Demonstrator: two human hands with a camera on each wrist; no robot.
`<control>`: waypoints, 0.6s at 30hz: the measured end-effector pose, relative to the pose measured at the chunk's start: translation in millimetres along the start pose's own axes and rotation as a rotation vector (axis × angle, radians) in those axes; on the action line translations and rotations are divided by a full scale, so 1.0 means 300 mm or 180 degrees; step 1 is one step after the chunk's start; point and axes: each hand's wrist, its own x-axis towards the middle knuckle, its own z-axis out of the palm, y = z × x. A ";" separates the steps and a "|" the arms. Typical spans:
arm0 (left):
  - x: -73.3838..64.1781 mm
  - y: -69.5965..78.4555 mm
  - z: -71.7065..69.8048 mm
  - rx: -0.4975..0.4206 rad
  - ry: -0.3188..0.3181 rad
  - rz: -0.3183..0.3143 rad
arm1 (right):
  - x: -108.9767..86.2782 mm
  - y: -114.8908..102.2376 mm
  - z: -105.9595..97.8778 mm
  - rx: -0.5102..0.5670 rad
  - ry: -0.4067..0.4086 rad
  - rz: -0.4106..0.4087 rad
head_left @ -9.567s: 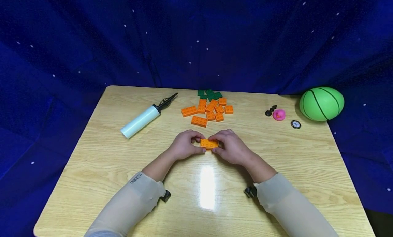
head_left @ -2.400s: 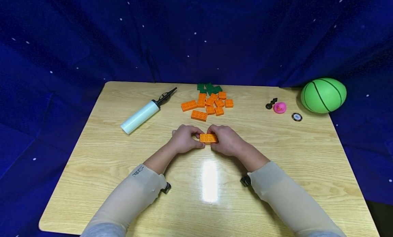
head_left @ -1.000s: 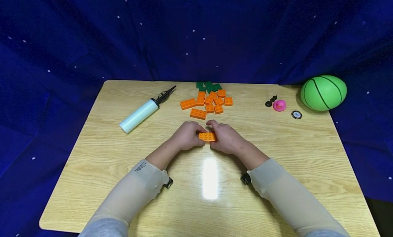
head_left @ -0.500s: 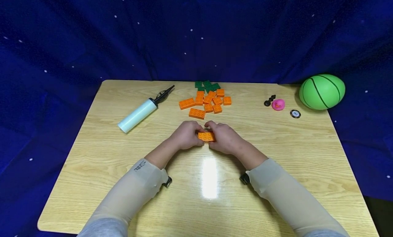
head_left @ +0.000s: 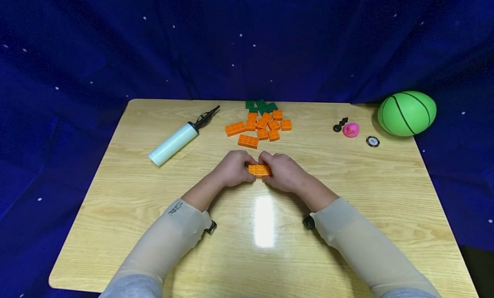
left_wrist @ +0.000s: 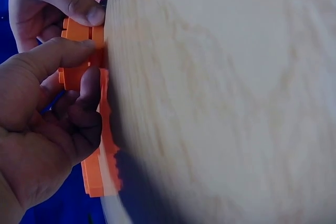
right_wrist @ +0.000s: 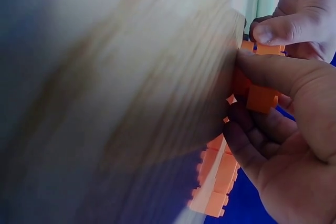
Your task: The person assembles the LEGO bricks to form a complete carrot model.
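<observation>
In the head view, both hands meet at the middle of the table over orange toy building bricks (head_left: 257,170) joined in layers, studs up. My left hand (head_left: 234,168) pinches the left end between thumb and fingers. At the right end, my right hand (head_left: 286,171) grips with its thumb on the near side and fingers on the far side. The left wrist view shows a seam between upper and lower bricks (left_wrist: 77,77), low against the table. In the right wrist view, the fingers partly hide the bricks (right_wrist: 261,98).
Beyond the hands lie several loose orange bricks (head_left: 248,141) and green bricks (head_left: 260,105). A pale hand pump (head_left: 173,144) lies at the left. Toward the right are a black piece (head_left: 338,125), a pink rubber duck (head_left: 351,130), a poker chip (head_left: 372,141) and a green ball (head_left: 407,113).
Both hands stay on the held bricks. The right index finger, lifted off about a second ago, has come down against their far side. The head view has shifted slightly; the loose bricks look unmoved.
</observation>
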 end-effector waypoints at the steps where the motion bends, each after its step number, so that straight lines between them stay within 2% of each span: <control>1: 0.001 0.000 -0.001 -0.0019 -0.0006 -0.0003 | 0.000 0.000 -0.001 -0.0018 0.0010 -0.0009; 12: 0.010 -0.007 -0.006 -0.0073 -0.0120 -0.0006 | -0.013 -0.018 0.005 -0.0193 0.0293 -0.0186; 18: 0.005 -0.008 -0.010 -0.0121 -0.0113 -0.0076 | -0.010 -0.031 0.000 -0.0189 0.0297 -0.0148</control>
